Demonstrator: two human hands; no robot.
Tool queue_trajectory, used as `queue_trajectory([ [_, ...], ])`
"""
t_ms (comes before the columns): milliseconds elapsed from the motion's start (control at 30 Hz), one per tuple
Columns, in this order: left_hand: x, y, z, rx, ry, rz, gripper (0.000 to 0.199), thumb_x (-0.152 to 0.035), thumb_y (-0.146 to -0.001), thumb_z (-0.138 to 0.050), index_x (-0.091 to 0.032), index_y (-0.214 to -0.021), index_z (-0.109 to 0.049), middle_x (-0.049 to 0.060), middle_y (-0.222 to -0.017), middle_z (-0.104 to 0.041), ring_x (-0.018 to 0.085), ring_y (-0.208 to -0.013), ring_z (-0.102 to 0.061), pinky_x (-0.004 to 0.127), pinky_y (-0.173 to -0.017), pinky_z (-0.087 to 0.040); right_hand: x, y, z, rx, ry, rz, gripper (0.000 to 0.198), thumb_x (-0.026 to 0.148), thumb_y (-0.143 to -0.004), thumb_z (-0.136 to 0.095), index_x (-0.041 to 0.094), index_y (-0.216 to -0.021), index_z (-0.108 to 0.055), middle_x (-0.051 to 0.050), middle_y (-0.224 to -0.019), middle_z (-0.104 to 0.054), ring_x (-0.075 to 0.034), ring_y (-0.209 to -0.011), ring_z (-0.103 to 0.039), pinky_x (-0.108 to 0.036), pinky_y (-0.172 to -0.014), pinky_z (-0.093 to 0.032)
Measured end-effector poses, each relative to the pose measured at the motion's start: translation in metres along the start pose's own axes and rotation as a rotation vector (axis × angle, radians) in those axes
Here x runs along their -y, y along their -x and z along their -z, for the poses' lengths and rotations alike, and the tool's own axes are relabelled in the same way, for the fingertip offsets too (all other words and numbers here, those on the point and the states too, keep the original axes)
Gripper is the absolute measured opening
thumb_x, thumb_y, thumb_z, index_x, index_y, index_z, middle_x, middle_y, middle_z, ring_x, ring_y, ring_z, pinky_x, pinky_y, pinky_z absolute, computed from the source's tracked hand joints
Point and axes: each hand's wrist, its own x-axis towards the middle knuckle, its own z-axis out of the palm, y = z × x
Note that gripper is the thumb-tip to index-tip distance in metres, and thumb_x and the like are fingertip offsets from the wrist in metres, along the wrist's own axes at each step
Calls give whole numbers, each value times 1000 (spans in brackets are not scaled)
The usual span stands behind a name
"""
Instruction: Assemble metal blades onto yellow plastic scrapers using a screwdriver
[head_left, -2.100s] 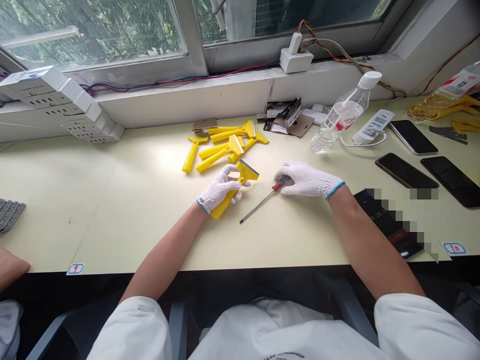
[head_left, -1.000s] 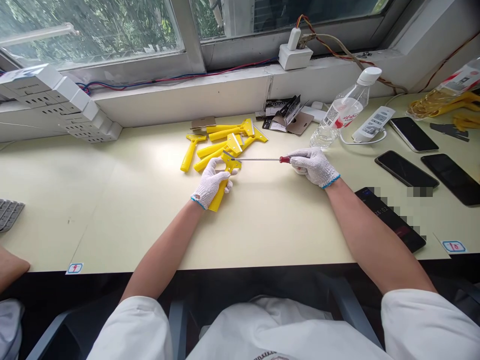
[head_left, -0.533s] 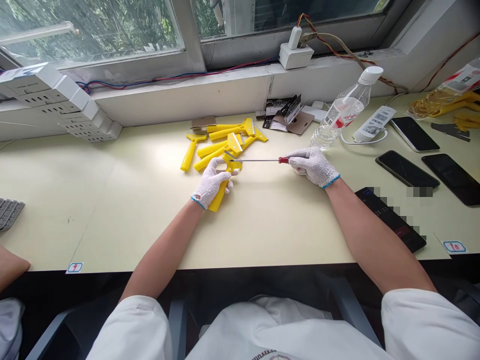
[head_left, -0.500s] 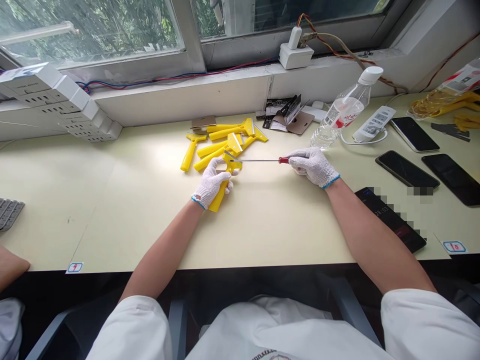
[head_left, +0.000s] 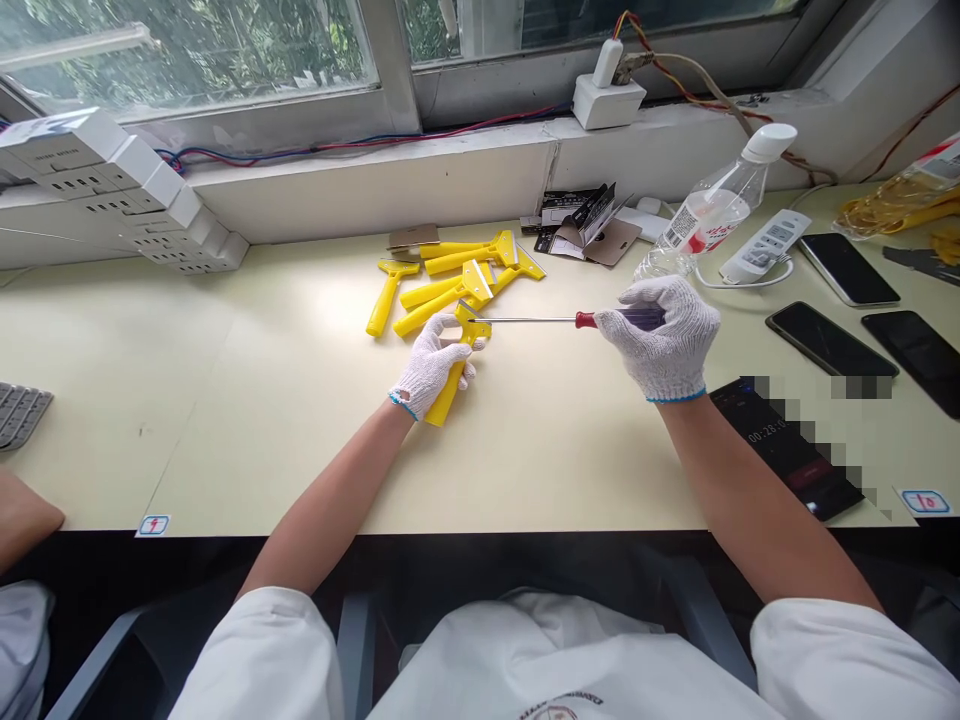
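In a white knit glove, my left hand (head_left: 433, 366) is closed around the handle of a yellow scraper (head_left: 448, 393), its head pointing away from me. My right hand (head_left: 664, 338), gloved too, grips a screwdriver (head_left: 585, 320) by its dark handle with a red collar. The long thin shaft runs level to the left, and its tip meets the scraper's head. Just beyond my left hand lies a pile of yellow scrapers (head_left: 480, 281), several of them with metal edges. One more scraper (head_left: 386, 297) rests at the pile's left side.
At the back stand a plastic bottle (head_left: 709, 215) and torn black packaging (head_left: 581, 222). Several phones, among them one black phone (head_left: 832, 338), and a white power strip (head_left: 765, 246) lie on the right. White boxes (head_left: 161, 205) are stacked back left. Another person's arm (head_left: 26, 510) shows at the left edge.
My right hand has shifted its hold on the screwdriver, so more of the handle shows and the palm is turned. The whole view has moved slightly. My left hand keeps the scraper.
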Motion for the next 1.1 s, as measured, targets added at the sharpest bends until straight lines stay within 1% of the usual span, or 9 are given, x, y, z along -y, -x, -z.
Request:
queue_trajectory([
  [100, -4, 4, -4, 1, 12, 29, 59, -28, -78, -84, -26, -126, -49, 7, -114, -84, 15, -57, -72, 27, -49, -55, 3, 7, 0, -59, 32, 68, 45, 64, -88, -84, 23, -98, -69, -9, -94, -70, -20, -77, -66, -38, -76, -58],
  [200, -6, 8, -12, 33, 23, 61, 59, -27, -78, -84, -26, -124, -48, 8, -113, -84, 15, -56, -72, 27, -50, -56, 4, 10, 1, -202, -2, 162, 47, 70, -98, -68, 23, -94, -66, -9, -89, -68, -21, -78, -67, -39, -75, -57],
  [333, -2, 13, -19, 122, 16, 98, 57, -30, -80, -86, -26, -123, -48, 10, -117, -85, 17, -58, -75, 28, -51, -58, 5, 5, 5, -354, -2, 182, 51, 70, -107, -51, 26, -85, -62, -10, -81, -64, -26, -80, -69, -44, -77, -58],
  [533, -1, 13, -20, 147, -1, 109, 58, -32, -81, -88, -26, -124, -49, 12, -119, -85, 18, -60, -76, 28, -50, -58, 1, -4, 6, -405, -73, 331, 45, 54, -107, -60, 21, -76, -62, -5, -71, -61, -19, -67, -58, -34, -67, -45],
  [633, -2, 12, -19, 131, 5, 90, 59, -33, -79, -88, -26, -123, -48, 10, -119, -85, 18, -59, -76, 28, -48, -57, -4, -2, 6, -413, -17, 379, 46, 50, -107, -60, 19, -74, -63, -2, -65, -57, -14, -60, -51, -30, -63, -37],
  [700, -3, 11, -18, 120, -3, 73, 58, -33, -79, -87, -26, -122, -49, 10, -119, -85, 18, -58, -75, 28, -47, -57, -7, 0, 5, -410, 28, 400, 47, 51, -108, -60, 18, -74, -64, -2, -64, -57, -13, -58, -49, -30, -61, -35],
  [867, -2, 9, -18, 88, -43, 38, 55, -32, -82, -85, -25, -124, -49, 10, -122, -83, 16, -58, -74, 28, -47, -57, -10, 5, 1, -438, 14, 520, 39, 54, -103, -69, 19, -87, -67, -2, -76, -65, -13, -64, -60, -29, -65, -47],
  [967, -2, 9, -19, 72, -69, 20, 54, -33, -83, -85, -25, -125, -51, 10, -123, -83, 16, -59, -75, 28, -47, -57, -10, 7, -5, -452, -14, 545, 37, 58, -100, -74, 21, -100, -67, -3, -87, -67, -16, -74, -67, -31, -72, -54],
  [1100, -2, 9, -20, 36, -66, 11, 55, -31, -81, -83, -25, -126, -52, 8, -119, -83, 16, -59, -74, 28, -47, -57, -12, 10, -10, -425, -52, 580, 37, 58, -101, -74, 24, -115, -67, -5, -96, -68, -21, -87, -71, -38, -83, -59],
])
